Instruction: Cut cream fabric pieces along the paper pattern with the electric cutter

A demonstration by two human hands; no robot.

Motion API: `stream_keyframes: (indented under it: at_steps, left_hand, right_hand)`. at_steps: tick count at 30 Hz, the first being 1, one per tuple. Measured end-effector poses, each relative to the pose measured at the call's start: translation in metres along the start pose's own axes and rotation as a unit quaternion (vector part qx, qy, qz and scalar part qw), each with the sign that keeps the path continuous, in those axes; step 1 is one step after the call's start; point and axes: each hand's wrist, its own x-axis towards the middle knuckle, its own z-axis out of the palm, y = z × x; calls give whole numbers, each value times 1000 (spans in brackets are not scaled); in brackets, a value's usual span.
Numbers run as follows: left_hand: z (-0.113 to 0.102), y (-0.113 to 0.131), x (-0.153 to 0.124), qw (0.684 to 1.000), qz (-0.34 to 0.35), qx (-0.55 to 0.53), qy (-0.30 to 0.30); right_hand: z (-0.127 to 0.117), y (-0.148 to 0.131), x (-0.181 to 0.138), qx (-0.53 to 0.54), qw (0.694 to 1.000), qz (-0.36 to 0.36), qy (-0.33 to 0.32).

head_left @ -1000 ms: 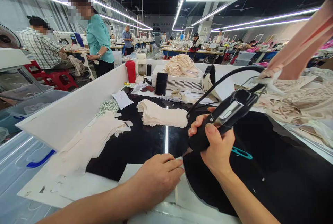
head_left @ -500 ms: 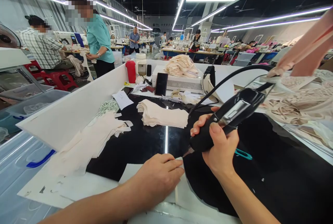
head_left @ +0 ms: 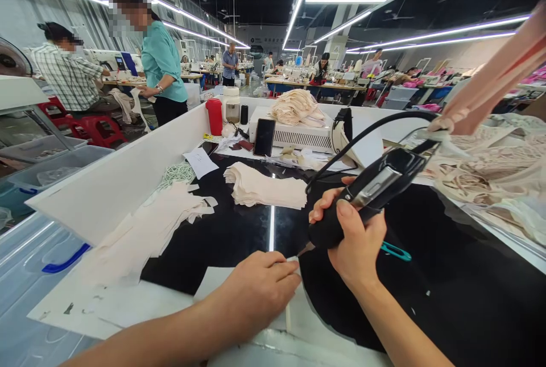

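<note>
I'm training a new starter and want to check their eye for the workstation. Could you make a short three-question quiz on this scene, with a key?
1. Multiple choice: which hand grips the black tool? A) left B) right C) neither

2. True or false: the cloth heap lies on top of the white box.

3. Put these in order from left to right in the picture: upright phone, cloth heap, red container.

Key:
1. B, the right hand
2. True
3. Red container, upright phone, cloth heap
</note>
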Motion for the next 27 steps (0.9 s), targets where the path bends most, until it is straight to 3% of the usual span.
stream_keyframes:
  at_steps: [21,27]
  left_hand:
    - [2,1,2,999,10,12,37]
    - [6,3,10,997,40,61,19]
  right_hand:
    - [7,1,-7,33,999,23,-13]
    - [2,-2,-10,17,997,71,29]
